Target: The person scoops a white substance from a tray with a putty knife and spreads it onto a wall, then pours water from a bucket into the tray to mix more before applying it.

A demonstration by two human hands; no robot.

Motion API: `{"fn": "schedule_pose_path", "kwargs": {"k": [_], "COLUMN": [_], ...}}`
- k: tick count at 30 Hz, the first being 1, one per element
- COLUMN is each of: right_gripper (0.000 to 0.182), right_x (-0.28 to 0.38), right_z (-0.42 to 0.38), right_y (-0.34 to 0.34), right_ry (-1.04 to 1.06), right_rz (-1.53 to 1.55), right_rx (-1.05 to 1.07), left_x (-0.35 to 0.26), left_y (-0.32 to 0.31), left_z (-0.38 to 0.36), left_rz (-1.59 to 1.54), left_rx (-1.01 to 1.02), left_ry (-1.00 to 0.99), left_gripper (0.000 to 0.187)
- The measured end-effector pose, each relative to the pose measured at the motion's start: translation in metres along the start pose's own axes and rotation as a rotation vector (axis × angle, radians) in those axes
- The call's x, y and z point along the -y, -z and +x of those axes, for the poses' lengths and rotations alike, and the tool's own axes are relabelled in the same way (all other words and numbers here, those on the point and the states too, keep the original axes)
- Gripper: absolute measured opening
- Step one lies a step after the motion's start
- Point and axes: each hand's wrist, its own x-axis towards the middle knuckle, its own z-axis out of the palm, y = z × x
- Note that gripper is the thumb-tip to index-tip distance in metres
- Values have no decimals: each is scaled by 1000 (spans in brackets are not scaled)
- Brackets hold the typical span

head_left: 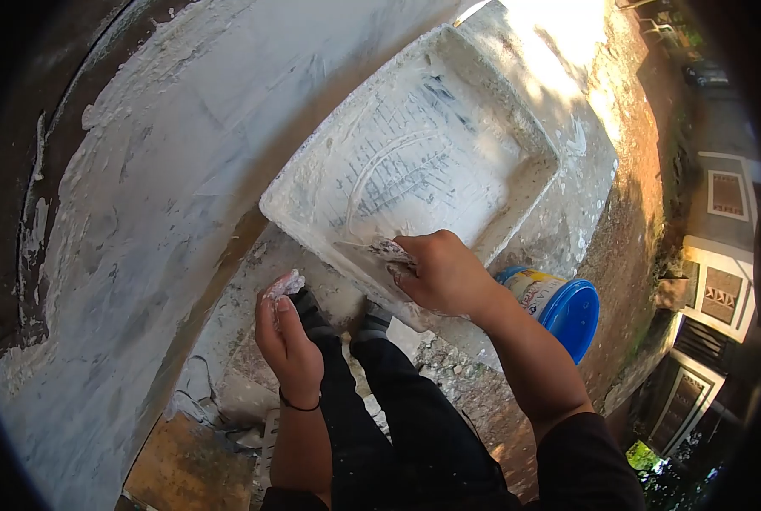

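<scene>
My right hand is closed around a scraper smeared with white paste, its blade at the near wall of a large white-crusted tray. A thin white coat with scrape marks covers the tray's floor. To the left, my left hand is apart from the tray, its fingers loosely bent and the thumb standing off them. White paste clings to its fingertips, and a dark band is around the wrist.
A wall with a pale, uneven coat runs along the left. Right of the tray, a blue-rimmed bucket lies tilted. My feet stand close below the tray, on rubble-strewn ground. Buildings are at the far right.
</scene>
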Motion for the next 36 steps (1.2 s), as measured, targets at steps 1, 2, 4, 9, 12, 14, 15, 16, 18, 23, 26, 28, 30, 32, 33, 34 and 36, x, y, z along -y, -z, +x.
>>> {"fn": "schedule_pose_path", "kwargs": {"k": [1,2,4,9,12,14,15,16,18,23,26,28,30,32,33,34,36], "right_gripper": [23,22,22,19,17,17,16,16,15,19,21,22,23,23,23,23,21], "right_x": [-1,-4,-7,-15,-1,0,-2,-5,-12,-10,-2,-10,-19,-13,-6,-6,-5], "right_z": [0,0,1,-7,-14,-11,-10,-10,-10,-24,-27,-28,-30,-31,-32,-32,-32], "right_y": [-5,-13,-18,-10,3,-6,-10,-12,-16,1,-5,-19,-18,-12,-9,-10,-12], "right_ry": [-1,27,55,-126,-146,-83,-20,-25,-72,-94,-52,-22,-81,-74,-82,-85,-14], "right_rz": [-1,-5,-7,-30,-35,5,48,49,-7,-43,24,-100,-106,-140,-150,-147,-47], "right_rx": [5,-17,-30,-113,-136,-111,-90,-89,-64,-83,-10,-15,7,-22,-43,-43,-66], "left_x": [-1,-1,0,-2,-1,-3,-4,-5,-4,0,-1,-1,-3,-4,-3,0,3], "left_y": [0,0,1,0,4,2,1,1,0,-1,-7,-10,-11,-8,-8,-7,-6], "left_z": [0,1,3,5,5,7,8,9,11,12,12,12,12,13,13,13,12], "left_rz": [-21,-42,-38,-28,34,-8,-9,-3,6,-5,-6,-28,-50,-35,-32,-58,-87], "left_rx": [-9,-20,-21,-14,-22,-34,-32,-31,-27,-28,-25,-4,15,18,20,4,-10], "left_ry": [-1,-2,-5,-21,26,55,58,57,61,37,39,38,35,56,57,60,65], "left_gripper": [29,29,30,31,31,31,31,31,31,31,31,33,35,35,35,35,35]}}
